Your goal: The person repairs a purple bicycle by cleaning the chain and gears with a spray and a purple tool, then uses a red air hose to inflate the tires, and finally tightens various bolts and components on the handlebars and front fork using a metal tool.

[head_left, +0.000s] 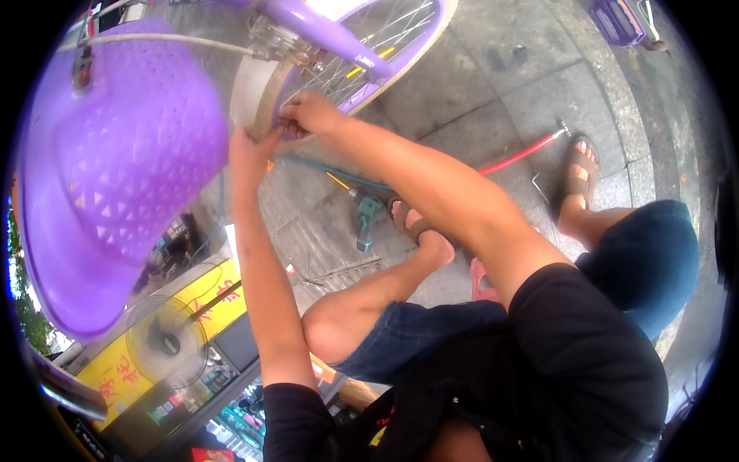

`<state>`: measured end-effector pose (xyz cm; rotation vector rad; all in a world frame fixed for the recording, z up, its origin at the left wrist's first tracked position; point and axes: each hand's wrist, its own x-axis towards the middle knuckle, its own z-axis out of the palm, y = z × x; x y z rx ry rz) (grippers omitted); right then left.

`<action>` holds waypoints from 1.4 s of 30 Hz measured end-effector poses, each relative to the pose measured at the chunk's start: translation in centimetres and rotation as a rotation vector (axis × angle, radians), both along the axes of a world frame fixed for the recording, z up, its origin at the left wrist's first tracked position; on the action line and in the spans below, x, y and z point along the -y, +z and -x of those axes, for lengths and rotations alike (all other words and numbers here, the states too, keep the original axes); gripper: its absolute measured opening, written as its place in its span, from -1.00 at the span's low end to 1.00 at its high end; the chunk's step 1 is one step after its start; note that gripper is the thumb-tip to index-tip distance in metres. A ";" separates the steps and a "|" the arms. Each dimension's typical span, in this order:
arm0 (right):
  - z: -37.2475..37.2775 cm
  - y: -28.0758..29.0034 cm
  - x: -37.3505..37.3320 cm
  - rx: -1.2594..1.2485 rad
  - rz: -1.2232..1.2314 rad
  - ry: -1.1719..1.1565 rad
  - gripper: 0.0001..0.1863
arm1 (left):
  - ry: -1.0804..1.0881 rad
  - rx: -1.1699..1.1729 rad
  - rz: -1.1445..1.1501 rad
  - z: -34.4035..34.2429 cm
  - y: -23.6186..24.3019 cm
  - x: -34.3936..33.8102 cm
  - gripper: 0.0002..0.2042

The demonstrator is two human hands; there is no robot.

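Observation:
A purple bicycle stands in front of me, its front wheel (385, 35) spoked and fitted with a cream tyre (254, 85). Both hands meet at the near edge of that tyre. My left hand (252, 158) grips it from the left, thumb pressed on the tread and the other fingers partly hidden. From the right, my right hand (312, 115) is closed, fingers bent against the tyre's edge beside the purple rim. Anything small pinched there cannot be made out. The purple fork (323, 35) and a brake (300, 54) sit just above my hands.
A purple perforated basket (138, 162) fills the left. On the paving lie a teal power drill (368, 219), a red hose (523, 154) and a blue-green hose (331, 168). A fan (165, 339) stands lower left, near a yellow sign (208, 292). A pink stool (483, 283) is under me.

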<state>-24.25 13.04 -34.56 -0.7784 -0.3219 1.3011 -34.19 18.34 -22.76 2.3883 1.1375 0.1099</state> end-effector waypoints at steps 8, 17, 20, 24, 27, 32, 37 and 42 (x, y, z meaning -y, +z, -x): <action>-0.3 0.5 -0.4 0.198 0.120 0.085 -0.77 | -0.027 0.031 0.113 0.1 0.3 0.1 -0.50; 0.1 0.8 0.3 -0.088 0.048 0.085 -0.78 | 0.011 0.027 0.197 0.0 0.8 0.4 -0.67; 0.2 1.0 1.0 -0.143 0.109 0.053 -0.81 | 0.027 -0.093 0.195 -0.3 1.2 0.4 -0.64; 0.4 -0.1 0.6 0.053 0.086 -0.040 -0.76 | 0.014 -0.003 0.152 -0.2 0.5 0.3 -0.62; -0.5 0.2 0.9 -0.076 0.055 0.120 -0.82 | 0.028 -0.003 0.143 0.5 0.5 -0.1 -0.61; 0.1 0.3 1.4 0.021 0.102 0.025 -0.86 | 0.047 -0.049 0.163 -0.6 1.1 0.7 -0.62; -0.1 0.8 1.7 -0.256 -0.019 0.050 -0.89 | 0.064 0.023 0.180 0.0 0.9 0.9 -0.65; -0.5 0.0 1.5 -0.125 0.017 0.069 -0.89 | 0.039 0.053 0.229 -0.3 0.5 0.6 -0.64</action>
